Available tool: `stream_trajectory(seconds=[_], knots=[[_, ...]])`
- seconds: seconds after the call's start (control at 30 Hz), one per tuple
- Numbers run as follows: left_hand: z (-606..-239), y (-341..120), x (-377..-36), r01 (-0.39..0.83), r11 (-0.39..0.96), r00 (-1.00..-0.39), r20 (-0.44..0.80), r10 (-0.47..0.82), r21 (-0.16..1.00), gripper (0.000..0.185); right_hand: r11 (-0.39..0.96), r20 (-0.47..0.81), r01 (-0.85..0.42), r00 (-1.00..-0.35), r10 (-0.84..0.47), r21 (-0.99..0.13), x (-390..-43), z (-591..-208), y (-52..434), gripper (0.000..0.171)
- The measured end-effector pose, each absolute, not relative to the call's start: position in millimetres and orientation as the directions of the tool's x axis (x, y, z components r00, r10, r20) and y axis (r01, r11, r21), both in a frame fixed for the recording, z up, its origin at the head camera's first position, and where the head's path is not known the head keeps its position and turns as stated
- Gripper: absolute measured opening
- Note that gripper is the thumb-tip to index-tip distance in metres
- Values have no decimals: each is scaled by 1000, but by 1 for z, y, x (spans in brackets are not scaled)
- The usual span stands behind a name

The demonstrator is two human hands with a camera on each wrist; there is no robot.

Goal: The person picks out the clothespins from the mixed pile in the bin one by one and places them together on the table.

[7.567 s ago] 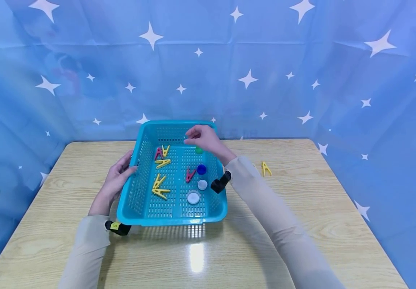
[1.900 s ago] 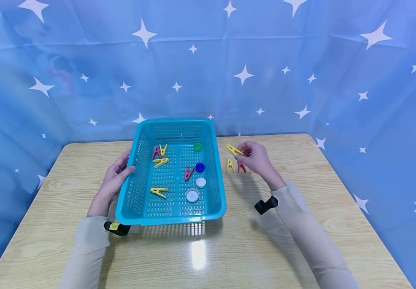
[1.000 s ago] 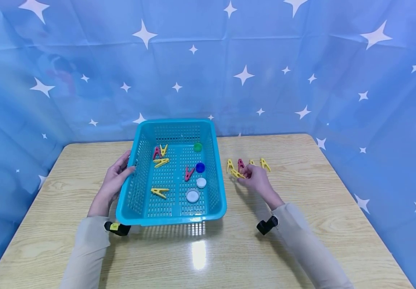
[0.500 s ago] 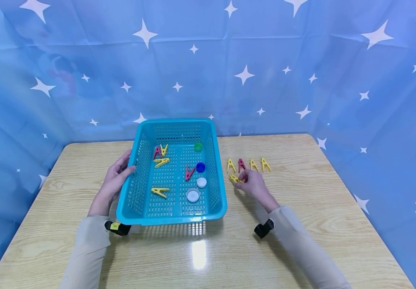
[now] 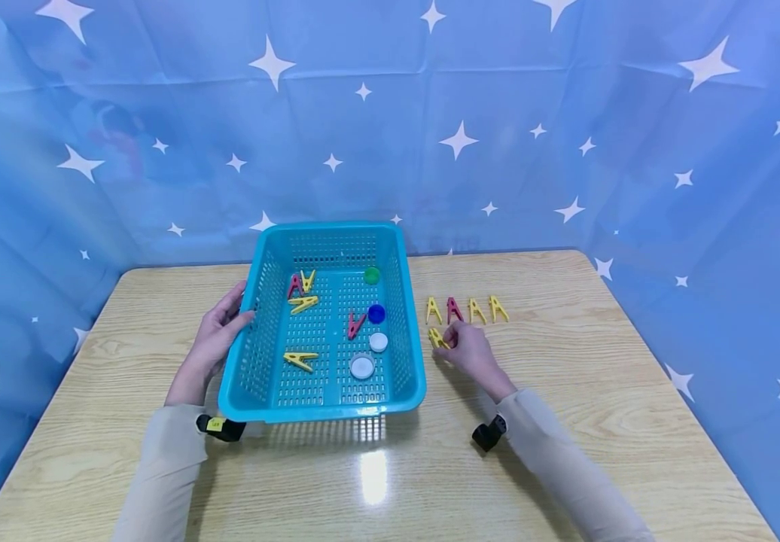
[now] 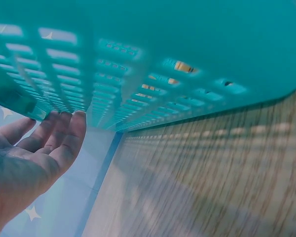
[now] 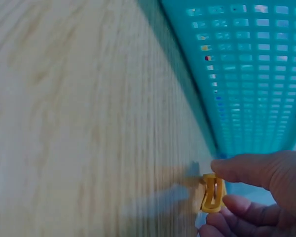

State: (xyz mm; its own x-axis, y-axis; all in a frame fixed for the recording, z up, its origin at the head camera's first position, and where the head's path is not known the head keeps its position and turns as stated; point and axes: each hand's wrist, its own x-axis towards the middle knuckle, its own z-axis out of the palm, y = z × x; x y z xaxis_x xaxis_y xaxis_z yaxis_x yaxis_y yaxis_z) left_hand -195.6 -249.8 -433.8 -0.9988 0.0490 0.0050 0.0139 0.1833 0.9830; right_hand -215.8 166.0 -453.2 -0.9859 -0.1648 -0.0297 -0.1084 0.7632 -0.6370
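My right hand (image 5: pixel 470 351) pinches a yellow clothespin (image 7: pixel 214 193) between thumb and fingers, low at the table just right of the basket. In the head view that clothespin lies below a row of others: a yellow clothespin (image 5: pixel 434 310), a red clothespin (image 5: pixel 454 309) and two more yellow ones. My left hand (image 5: pixel 215 342) holds the left side of the turquoise basket (image 5: pixel 325 413), thumb at the rim and fingertips against the outer wall. Inside lie several yellow clothespins (image 5: pixel 300 360), two red clothespins (image 5: pixel 356 325) and green, blue and white bottle caps (image 5: pixel 362 367).
The wooden table (image 5: pixel 566 361) runs beneath everything, its far edge close to a blue starry curtain (image 5: pixel 390 135). The basket's right wall stands near the right hand. Black cameras are strapped to both wrists.
My right hand has carried a yellow clothespin out of the basket to the table, then shifted slightly left and turned it more upright below the row. The left hand stays on the basket.
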Motion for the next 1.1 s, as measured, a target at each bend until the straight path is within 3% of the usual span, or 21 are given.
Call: stream_trajectory(seconds=[0.8,1.1], knots=[[-430,-248,-193,-2,172,-999,-10,48,985,61,805,-45,-97,-987,-152,-586,-215,-456,158,30],[-430,-248,-193,-3,182,-999,-11,44,983,61,730,135,-245,-969,-207,-639,-220,-430,165,22]])
